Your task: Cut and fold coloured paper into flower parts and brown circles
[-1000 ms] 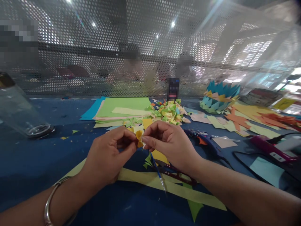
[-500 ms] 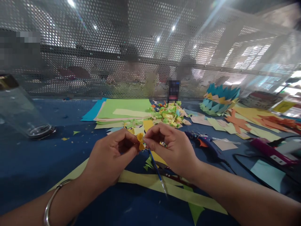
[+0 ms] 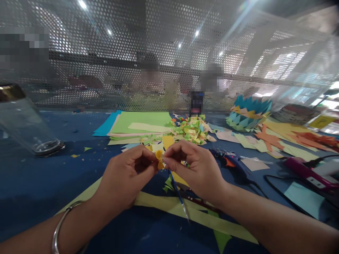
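Observation:
Between my two hands is a small folded piece of yellow paper [image 3: 159, 157], pinched at both sides. My left hand [image 3: 129, 176] grips its left edge between thumb and forefinger. From the right, my right hand [image 3: 196, 165] pinches the same piece, thumb and fingertips pressed together. Below them a thin blue stick [image 3: 177, 190] with a pale end lies slanted over a long pale-green paper strip [image 3: 156, 201]. A dark, scissors-like tool [image 3: 197, 199] is partly hidden under my right hand. Green paper scraps [image 3: 168, 184] lie beside the stick.
A glue gun [image 3: 237, 165] and a purple power strip [image 3: 304, 171] with cables lie right. Stacked coloured sheets [image 3: 148, 119], a heap of folded paper bits [image 3: 192, 129] and a blue-and-yellow paper bowl [image 3: 247, 113] stand behind. A glass jar [image 3: 29, 127] leans left. A perforated screen [image 3: 111, 77] closes the back.
The whole view has shifted slightly, so things sit a little further right. Both hands keep their pinch on the yellow paper with hardly any movement.

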The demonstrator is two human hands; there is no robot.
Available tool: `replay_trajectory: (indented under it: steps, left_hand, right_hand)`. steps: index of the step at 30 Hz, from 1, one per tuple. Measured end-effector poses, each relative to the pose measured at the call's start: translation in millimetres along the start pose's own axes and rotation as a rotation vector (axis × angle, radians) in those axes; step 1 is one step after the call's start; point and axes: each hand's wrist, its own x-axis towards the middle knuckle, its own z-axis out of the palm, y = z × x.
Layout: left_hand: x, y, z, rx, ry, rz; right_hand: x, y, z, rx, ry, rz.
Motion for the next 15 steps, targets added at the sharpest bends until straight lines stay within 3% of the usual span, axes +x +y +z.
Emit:
replay_trajectory:
  steps: [3,15]
  left_hand:
    - [-0.3,0.0,-0.6,-0.009,-0.070,-0.029]
    - [0.4,5.8,-0.6,-0.006,-0.065,-0.044]
  right_hand:
    - [-0.2,-0.6,-0.3,-0.014,-0.002,-0.005]
    - [-0.2,-3.3,0.3,-0.021,-0.021,0.026]
